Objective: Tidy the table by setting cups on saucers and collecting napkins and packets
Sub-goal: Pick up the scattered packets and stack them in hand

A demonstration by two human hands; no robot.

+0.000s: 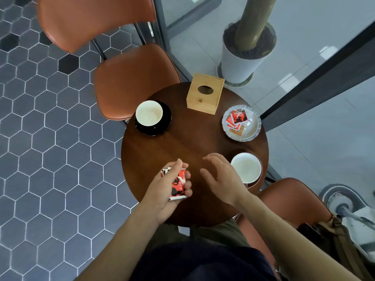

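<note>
My left hand point(164, 191) is closed around red, white and black packets point(178, 186) at the near left edge of the round dark wooden table point(182, 147). My right hand point(221, 175) hovers open over the table, fingers spread, just left of a white cup point(246, 167) that sits on a brown saucer point(233, 154). A second white cup point(149, 113) rests on a black saucer point(162, 126) at the far left. A glass dish point(253, 126) at the right holds more packets point(237, 118).
A bamboo tissue box point(205, 94) stands at the table's far edge. Orange-brown chairs stand beyond the table point(129, 82) and at my right point(294, 199). A white planter point(241, 57) sits behind a glass wall. Hexagon floor tiles spread to the left.
</note>
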